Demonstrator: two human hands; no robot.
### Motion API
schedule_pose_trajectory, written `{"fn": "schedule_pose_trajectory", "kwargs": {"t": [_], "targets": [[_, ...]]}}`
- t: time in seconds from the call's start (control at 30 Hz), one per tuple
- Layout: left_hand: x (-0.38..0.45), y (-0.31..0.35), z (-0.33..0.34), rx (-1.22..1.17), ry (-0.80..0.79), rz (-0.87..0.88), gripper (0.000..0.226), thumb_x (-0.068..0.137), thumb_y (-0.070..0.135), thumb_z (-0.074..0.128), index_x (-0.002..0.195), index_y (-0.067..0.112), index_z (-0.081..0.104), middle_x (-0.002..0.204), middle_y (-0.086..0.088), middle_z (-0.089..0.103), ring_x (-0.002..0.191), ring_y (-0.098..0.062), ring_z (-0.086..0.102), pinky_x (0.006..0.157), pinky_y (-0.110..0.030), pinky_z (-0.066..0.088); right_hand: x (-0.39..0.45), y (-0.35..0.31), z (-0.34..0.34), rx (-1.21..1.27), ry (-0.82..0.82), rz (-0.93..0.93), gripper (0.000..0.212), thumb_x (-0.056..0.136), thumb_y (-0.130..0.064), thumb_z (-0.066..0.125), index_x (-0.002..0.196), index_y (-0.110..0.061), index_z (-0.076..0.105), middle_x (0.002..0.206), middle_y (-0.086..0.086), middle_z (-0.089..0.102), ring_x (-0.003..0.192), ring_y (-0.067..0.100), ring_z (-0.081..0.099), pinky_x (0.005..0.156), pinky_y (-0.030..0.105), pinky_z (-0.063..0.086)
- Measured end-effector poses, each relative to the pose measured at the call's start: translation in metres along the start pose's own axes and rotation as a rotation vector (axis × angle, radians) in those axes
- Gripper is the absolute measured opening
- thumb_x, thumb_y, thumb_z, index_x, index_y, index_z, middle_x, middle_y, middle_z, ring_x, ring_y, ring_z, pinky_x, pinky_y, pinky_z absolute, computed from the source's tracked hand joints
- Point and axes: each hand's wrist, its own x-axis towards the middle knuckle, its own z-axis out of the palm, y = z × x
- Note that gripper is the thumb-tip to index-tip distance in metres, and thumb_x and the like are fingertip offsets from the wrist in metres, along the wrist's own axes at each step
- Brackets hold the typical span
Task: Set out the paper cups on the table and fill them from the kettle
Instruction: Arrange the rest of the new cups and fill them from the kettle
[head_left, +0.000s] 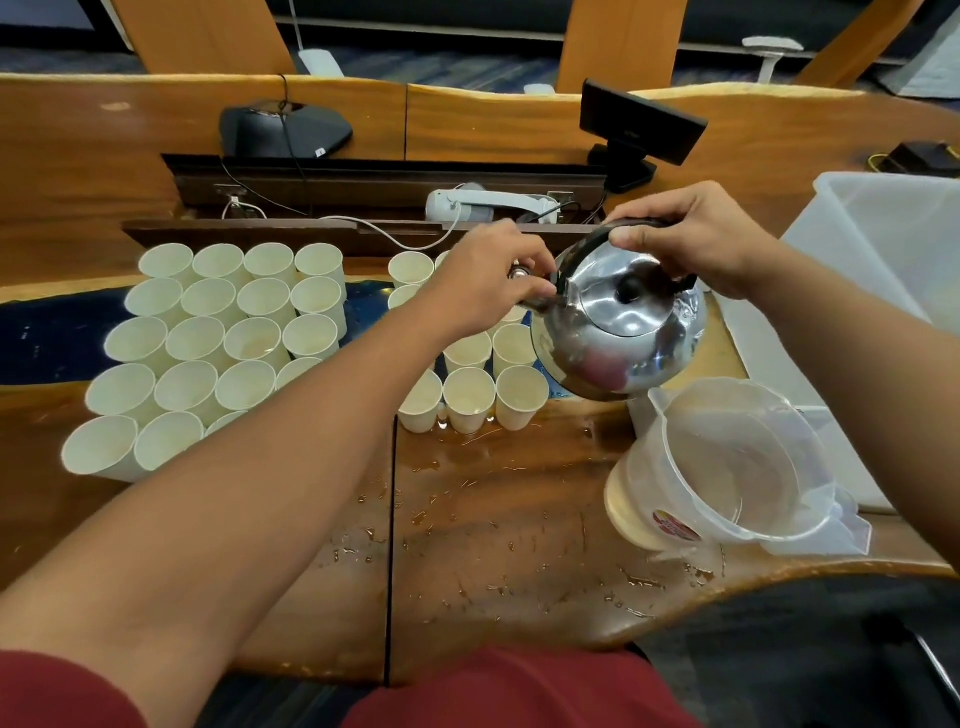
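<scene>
Plainly, I had the kettle (621, 325) lifted off the counter (498, 519), hanging over the near-right corner of the smaller block of paper cups (470, 397). My right hand (691, 236) was curled round the black handle at the top, a closed grip taking the weight. My left hand (485, 283) reached in at the spout side of the kettle, fingers pinched at a small metal piece by the spout; what exactly it held I could not tell.

I judged the kettle rigid and fairly heavy if it still held water, its polished steel body slick and likely wet, so the handle was the only sound place to hold it, with a steadying touch near the spout for aim. The cups looked light and easy to tip; a nudge from the kettle's belly would have toppled several.

Left of the kettle stood the larger block of cups (218, 343), packed rim to rim, some showing a little liquid. Just below and right of the kettle stood a clear plastic jug (727, 467), close enough to catch on the way down. Farther right of the kettle was a translucent tub (883, 234). Spilled drops (467, 525) lay over the counter nearer me than the kettle, so anything set down there could slide. Behind the kettle, cables and a white power strip (488, 205) sat in a recess, a poor neighbour for water.
</scene>
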Motion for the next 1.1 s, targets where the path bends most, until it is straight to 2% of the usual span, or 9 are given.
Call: {"fn": "schedule_pose_trajectory", "kwargs": {"t": [0.13, 0.37, 0.43, 0.53, 0.63, 0.7, 0.83, 0.97, 1.1], "targets": [[-0.003, -0.002, -0.013, -0.013, 0.116, 0.052, 0.017, 0.088, 0.031, 0.07, 0.103, 0.024, 0.071, 0.103, -0.004, 0.06, 0.101, -0.018, 0.05, 0.086, -0.03, 0.037, -0.01, -0.023, 0.01, 0.061, 0.085, -0.041, 0.029, 0.091, -0.007, 0.067, 0.119, -0.001, 0.065, 0.056, -0.022, 0.063, 0.05, -0.006, 0.055, 0.052, 0.007, 0.041], [-0.032, -0.01, -0.027, -0.02, 0.33, 0.117, 0.019, 0.091, 0.021, 0.063, 0.107, 0.016, 0.07, 0.111, -0.002, 0.064, 0.108, -0.019, 0.052, 0.092, -0.017, 0.031, -0.024, -0.047, 0.051, 0.242, 0.282, 0.055, 0.013, 0.084, -0.028, 0.078, 0.094, -0.021, 0.079, 0.051, -0.005, 0.044, 0.044, 0.014, 0.028, 0.041, 0.027, 0.022], [-0.047, -0.014, -0.029, -0.04, 0.354, 0.109, 0.02, 0.092, 0.021, 0.062, 0.11, 0.017, 0.07, 0.116, 0.001, 0.064, 0.112, -0.017, 0.053, 0.095, -0.017, 0.032, -0.033, -0.054, 0.066, 0.275, 0.297, 0.072, 0.015, 0.085, -0.026, 0.077, 0.097, -0.017, 0.078, 0.05, -0.009, 0.047, 0.042, 0.01, 0.031, 0.04, 0.024, 0.023], [-0.072, -0.019, -0.028, -0.083, 0.372, 0.093, 0.02, 0.092, 0.02, 0.063, 0.111, 0.016, 0.07, 0.118, 0.008, 0.061, 0.114, -0.009, 0.052, 0.1, -0.027, 0.037, -0.047, -0.055, 0.086, 0.311, 0.288, 0.096, 0.022, 0.09, -0.016, 0.071, 0.108, -0.005, 0.073, 0.049, -0.018, 0.056, 0.038, 0.0, 0.047, 0.04, 0.009, 0.032], [-0.102, -0.025, -0.017, -0.13, 0.348, 0.026, 0.021, 0.091, 0.019, 0.064, 0.109, 0.013, 0.071, 0.116, 0.008, 0.063, 0.113, -0.011, 0.054, 0.1, -0.035, 0.041, -0.062, -0.045, 0.111, 0.34, 0.24, 0.164, 0.02, 0.088, -0.021, 0.073, 0.105, -0.012, 0.076, 0.049, -0.014, 0.054, 0.038, 0.003, 0.035, 0.037, 0.015, 0.027], [-0.126, -0.034, -0.004, -0.165, 0.32, -0.042, 0.023, 0.088, 0.022, 0.064, 0.109, 0.015, 0.072, 0.117, 0.005, 0.065, 0.112, -0.013, 0.055, 0.1, -0.035, 0.042, -0.074, -0.036, 0.127, 0.379, 0.204, 0.21, 0.018, 0.088, -0.018, 0.073, 0.104, -0.011, 0.075, 0.047, -0.014, 0.052, 0.036, 0.002, 0.034, 0.036, 0.015, 0.026], [-0.171, -0.046, 0.021, -0.212, 0.283, -0.127, 0.024, 0.086, 0.025, 0.066, 0.106, 0.017, 0.075, 0.115, 0.003, 0.068, 0.109, -0.007, 0.056, 0.096, -0.027, 0.044, -0.1, -0.021, 0.156, 0.398, 0.125, 0.264, 0.025, 0.088, -0.005, 0.07, 0.113, -0.001, 0.07, 0.046, -0.018, 0.057, 0.037, -0.004, 0.051, 0.04, 0.006, 0.037], [-0.204, -0.048, 0.04, -0.266, 0.258, -0.178, 0.025, 0.085, 0.035, 0.064, 0.104, 0.023, 0.075, 0.111, 0.007, 0.068, 0.108, -0.011, 0.06, 0.098, -0.029, 0.045, -0.12, -0.001, 0.171, 0.396, 0.072, 0.267, 0.033, 0.078, -0.017, 0.08, 0.109, -0.007, 0.075, 0.082, -0.008, 0.076, 0.069, -0.002, 0.066, 0.065, 0.01, 0.046], [-0.219, -0.046, 0.058, -0.3, 0.233, -0.254, 0.022, 0.084, 0.031, 0.066, 0.102, 0.022, 0.076, 0.11, 0.008, 0.067, 0.108, -0.009, 0.061, 0.096, -0.031, 0.048, -0.136, 0.01, 0.182, 0.373, 0.096, 0.274, 0.029, 0.081, -0.012, 0.078, 0.108, -0.003, 0.075, 0.089, 0.0, 0.075, 0.068, -0.002, 0.066, 0.064, 0.011, 0.048]]}}
